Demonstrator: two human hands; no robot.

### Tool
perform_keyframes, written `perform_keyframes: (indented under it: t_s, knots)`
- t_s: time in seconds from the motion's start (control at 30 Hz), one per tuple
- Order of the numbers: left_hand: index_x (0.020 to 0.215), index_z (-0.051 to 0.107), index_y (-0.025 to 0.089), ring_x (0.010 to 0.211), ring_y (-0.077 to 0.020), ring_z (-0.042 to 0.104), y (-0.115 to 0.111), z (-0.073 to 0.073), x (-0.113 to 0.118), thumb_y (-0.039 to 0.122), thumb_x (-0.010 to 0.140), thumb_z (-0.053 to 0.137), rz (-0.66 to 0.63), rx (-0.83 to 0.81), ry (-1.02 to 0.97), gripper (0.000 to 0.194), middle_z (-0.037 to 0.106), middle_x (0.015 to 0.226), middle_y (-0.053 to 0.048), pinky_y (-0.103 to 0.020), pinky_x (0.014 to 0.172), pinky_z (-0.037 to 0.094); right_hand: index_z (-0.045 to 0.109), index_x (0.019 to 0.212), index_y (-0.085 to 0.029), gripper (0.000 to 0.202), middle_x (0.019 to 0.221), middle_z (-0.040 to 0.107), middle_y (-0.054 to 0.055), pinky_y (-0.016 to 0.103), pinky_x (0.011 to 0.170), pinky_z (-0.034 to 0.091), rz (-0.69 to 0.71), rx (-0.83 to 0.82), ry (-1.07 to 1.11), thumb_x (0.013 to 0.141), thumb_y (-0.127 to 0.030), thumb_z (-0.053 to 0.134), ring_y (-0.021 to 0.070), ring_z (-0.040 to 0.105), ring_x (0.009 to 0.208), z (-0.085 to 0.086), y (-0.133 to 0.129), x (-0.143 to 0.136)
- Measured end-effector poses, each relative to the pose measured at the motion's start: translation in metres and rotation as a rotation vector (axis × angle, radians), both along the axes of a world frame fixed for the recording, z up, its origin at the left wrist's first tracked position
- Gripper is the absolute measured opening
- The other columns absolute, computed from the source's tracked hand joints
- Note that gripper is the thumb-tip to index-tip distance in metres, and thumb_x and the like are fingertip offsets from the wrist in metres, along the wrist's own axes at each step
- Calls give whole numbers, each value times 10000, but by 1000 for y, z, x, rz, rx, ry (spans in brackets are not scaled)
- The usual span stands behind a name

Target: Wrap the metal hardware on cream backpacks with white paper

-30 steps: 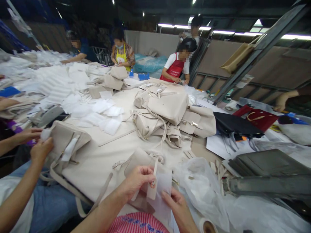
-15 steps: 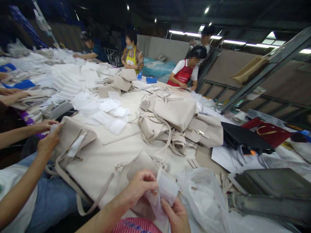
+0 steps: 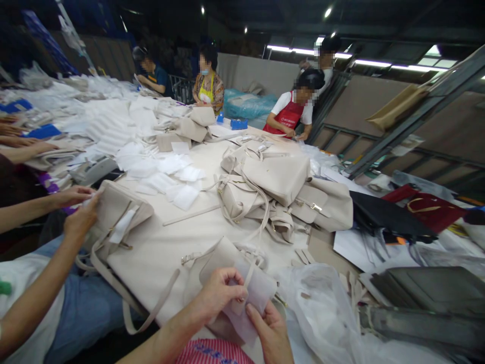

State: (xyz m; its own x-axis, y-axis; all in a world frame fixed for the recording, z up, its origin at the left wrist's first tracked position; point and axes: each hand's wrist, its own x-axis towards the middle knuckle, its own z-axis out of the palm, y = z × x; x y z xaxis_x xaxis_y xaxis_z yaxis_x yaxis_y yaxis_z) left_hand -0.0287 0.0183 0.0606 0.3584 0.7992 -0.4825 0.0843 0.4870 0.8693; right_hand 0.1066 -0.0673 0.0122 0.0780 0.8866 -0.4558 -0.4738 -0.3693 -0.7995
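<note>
A beige handbag [image 3: 215, 260] lies at the table's near edge, in front of my body. My left hand [image 3: 223, 293] pinches the bag's narrow strap [image 3: 250, 273] near a small metal fitting. A thin white sheet [image 3: 261, 290] lies against the bag, behind and below the strap. My right hand [image 3: 267, 323] grips the lower part of this sheet between thumb and fingers, just right of my left hand. The sheet and the fingers hide part of the bag.
Beige handbags [image 3: 276, 177] are piled mid-table, with white sheets [image 3: 185, 194] to their left. At left a neighbour's hands [image 3: 85, 202] hold another bag [image 3: 121, 202]. Clear plastic [image 3: 322, 298] and dark grey pieces [image 3: 432, 288] lie right. Several people stand around the table.
The view has shifted slightly, moving the surroundings rightward. The white sheet lies flatter behind the strap. A far-left person has raised their hands. My hands keep their grips.
</note>
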Motion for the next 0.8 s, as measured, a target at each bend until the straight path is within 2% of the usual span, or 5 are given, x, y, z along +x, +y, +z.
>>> perform_keyframes:
  t_s: [0.1, 0.2, 0.43, 0.63, 0.8]
  knots:
    - [624, 571, 172, 528, -126, 485, 0, -1, -1, 228, 565, 625, -2, 10, 44, 98, 560, 528, 43, -238, 531, 349, 745, 1001, -205, 424, 977, 773, 95, 428, 880, 525, -13, 27, -33, 644, -415, 837, 302, 697, 936, 7, 5, 2]
    - [628, 572, 173, 535, -132, 491, 1, -2, -2, 210, 564, 599, -38, 26, 66, 78, 576, 535, 35, -243, 539, 349, 735, 1046, -212, 419, 989, 768, 81, 392, 827, 533, -23, 26, 5, 697, -437, 793, 280, 696, 908, 15, 17, 8]
    - [616, 583, 174, 558, -138, 496, 5, 3, -4, 198, 565, 592, -29, 80, 77, 57, 578, 547, 27, -247, 556, 351, 747, 1042, -170, 481, 781, 764, 65, 343, 638, 543, 55, -34, -19, 738, -543, 728, 276, 699, 782, 21, 48, 9]
    - [610, 576, 179, 561, -139, 506, 5, 1, -6, 193, 565, 598, -3, 52, 43, 52, 575, 537, 35, -247, 570, 366, 752, 973, -191, 390, 849, 773, 51, 325, 649, 554, -24, -41, 64, 755, -513, 729, 257, 706, 791, 24, 50, 4]
    - [622, 581, 178, 559, -127, 500, 5, -1, -6, 198, 578, 605, -4, 57, 28, 54, 570, 541, 40, -232, 549, 351, 743, 902, -163, 380, 773, 765, 51, 313, 587, 540, -55, -50, 72, 734, -503, 754, 229, 694, 657, 30, 53, 2]
